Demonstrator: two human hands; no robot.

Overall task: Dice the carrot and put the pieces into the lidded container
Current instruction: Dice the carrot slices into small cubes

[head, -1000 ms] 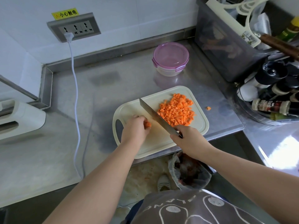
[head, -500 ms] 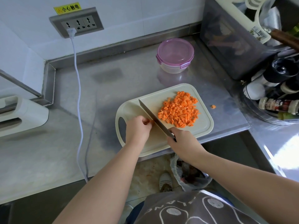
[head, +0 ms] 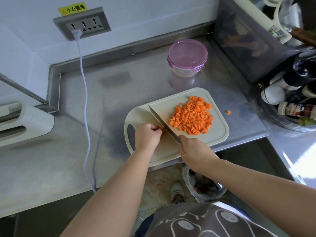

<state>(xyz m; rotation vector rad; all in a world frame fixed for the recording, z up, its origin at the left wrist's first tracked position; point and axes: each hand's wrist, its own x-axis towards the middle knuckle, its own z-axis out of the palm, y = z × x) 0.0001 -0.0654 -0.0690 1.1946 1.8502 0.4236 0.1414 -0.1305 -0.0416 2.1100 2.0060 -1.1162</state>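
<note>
Orange carrot dice (head: 191, 115) are heaped on the right half of the cream cutting board (head: 219, 135) at frame centre. The right hand (head: 195, 151) grips the knife (head: 162, 121) handle, blade on the board; the left hand (head: 147, 136), fingers curled, pins a small carrot stub (head: 163, 130) beside the blade. The purple-lidded container (head: 187, 57) stands closed above the board, apart from it.

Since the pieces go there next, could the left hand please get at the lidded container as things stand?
Probably yes, once the left hand drops the carrot stub and clears the knife beside it; past the board, bare counter leads to the container.
</note>
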